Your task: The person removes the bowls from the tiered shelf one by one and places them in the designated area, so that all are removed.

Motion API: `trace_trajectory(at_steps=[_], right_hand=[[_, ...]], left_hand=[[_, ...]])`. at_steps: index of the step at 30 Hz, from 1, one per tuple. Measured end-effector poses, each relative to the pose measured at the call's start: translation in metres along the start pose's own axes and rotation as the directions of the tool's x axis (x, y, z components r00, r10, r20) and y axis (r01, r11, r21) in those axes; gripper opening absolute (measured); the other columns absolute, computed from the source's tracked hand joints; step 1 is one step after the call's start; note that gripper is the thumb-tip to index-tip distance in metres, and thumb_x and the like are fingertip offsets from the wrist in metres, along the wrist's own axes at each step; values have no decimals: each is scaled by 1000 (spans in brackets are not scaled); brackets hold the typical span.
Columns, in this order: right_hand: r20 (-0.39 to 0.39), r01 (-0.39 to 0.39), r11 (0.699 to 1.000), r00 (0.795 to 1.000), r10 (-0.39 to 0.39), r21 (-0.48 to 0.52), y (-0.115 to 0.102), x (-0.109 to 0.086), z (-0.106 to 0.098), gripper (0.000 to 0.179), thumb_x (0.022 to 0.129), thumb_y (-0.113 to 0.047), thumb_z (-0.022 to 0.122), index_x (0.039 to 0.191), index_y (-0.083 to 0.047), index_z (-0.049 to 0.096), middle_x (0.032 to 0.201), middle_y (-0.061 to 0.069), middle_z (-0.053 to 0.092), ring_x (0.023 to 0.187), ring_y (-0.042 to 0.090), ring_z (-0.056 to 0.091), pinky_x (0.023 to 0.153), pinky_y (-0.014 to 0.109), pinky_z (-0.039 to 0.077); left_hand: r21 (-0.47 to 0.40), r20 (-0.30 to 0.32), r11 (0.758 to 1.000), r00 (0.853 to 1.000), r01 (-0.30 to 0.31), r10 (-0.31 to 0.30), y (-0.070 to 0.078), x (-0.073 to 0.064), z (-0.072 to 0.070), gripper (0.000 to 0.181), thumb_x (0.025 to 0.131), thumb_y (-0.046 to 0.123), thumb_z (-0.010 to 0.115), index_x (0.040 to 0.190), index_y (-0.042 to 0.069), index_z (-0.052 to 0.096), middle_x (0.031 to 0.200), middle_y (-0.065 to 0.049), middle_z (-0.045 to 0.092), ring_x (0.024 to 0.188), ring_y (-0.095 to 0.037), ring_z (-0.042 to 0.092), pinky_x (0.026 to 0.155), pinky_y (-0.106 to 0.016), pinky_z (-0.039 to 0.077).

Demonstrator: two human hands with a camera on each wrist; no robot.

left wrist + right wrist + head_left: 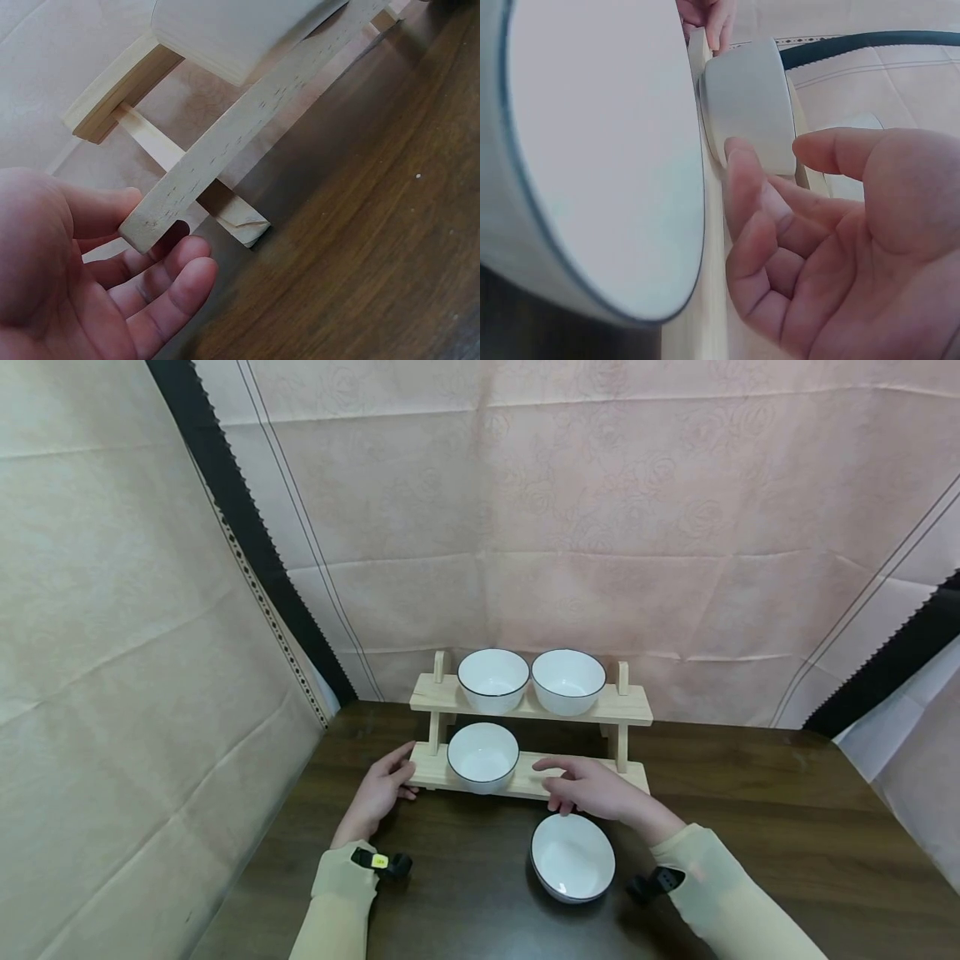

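The head view is bright and clear, with soft light that seems to come from above. A faint shadow sits beside the near bowl on the shiny dark table. The pale cloth looks stretched toward the sides. The left wrist view is dimmer and a bit fuzzy. The right wrist view looks milky, and the bowl's inside is nearly plain white

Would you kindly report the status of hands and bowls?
Left hand grips wooden rack. Right hand holds nothing, near rack. Three bowls racked, fourth bowl on table. No obstruction visible.
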State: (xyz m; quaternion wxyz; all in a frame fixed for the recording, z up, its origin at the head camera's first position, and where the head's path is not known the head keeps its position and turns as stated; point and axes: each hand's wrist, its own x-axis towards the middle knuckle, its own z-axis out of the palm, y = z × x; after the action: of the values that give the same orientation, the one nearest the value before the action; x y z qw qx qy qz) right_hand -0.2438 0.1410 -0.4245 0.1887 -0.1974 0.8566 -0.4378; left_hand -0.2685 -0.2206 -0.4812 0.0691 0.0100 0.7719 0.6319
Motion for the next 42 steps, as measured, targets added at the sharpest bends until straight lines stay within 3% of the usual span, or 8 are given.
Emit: trace_trajectory(at_steps=[6, 12, 18, 25, 42], right_hand=[[-17, -18, 1000, 1000, 18, 24, -9, 7, 2, 46, 95, -32, 53, 137, -14, 45, 84, 11, 68, 72, 22, 65, 68, 37, 55], [-26, -53, 998, 998, 54, 35, -18, 11, 3, 50, 95, -32, 53, 141, -18, 39, 88, 11, 68, 72, 21, 64, 69, 34, 54], [-30, -69, 997, 997, 70, 40, -19, 17, 3, 56, 94, -35, 54, 144, -17, 35, 88, 10, 68, 70, 21, 64, 68, 35, 55], [-51, -60, 998, 997, 61, 24, -23, 23, 2, 50, 94, -39, 53, 137, -16, 43, 90, 9, 68, 75, 21, 65, 70, 32, 53], [-48, -93, 995, 994, 95, 41, -42, 44, 13, 71, 91, -43, 56, 148, -16, 24, 92, 8, 69, 71, 22, 67, 73, 33, 55]], left_hand=[[0, 3, 1000, 1000, 13, -13, 8, -4, 1, 47, 99, 20, 45, 144, 17, 35, 112, -18, 51, 90, -40, 59, 76, -45, 53], [13, 6, 1000, 1000, 17, -17, 7, -4, 1, 47, 99, 20, 45, 145, 16, 34, 112, -17, 51, 90, -40, 59, 77, -45, 53], [-2, 3, 1000, 1000, 18, -18, -5, 5, -1, 48, 99, 21, 45, 146, 18, 34, 113, -18, 50, 88, -37, 60, 75, -44, 54], [14, -23, 1000, 1000, -4, 4, -21, 13, 0, 47, 99, 27, 47, 144, 22, 36, 112, -15, 51, 83, -30, 61, 71, -38, 55], [3, -33, 1000, 999, -19, 19, -24, 14, 0, 46, 99, 25, 46, 144, 21, 37, 111, -15, 52, 82, -32, 61, 70, -39, 55]])
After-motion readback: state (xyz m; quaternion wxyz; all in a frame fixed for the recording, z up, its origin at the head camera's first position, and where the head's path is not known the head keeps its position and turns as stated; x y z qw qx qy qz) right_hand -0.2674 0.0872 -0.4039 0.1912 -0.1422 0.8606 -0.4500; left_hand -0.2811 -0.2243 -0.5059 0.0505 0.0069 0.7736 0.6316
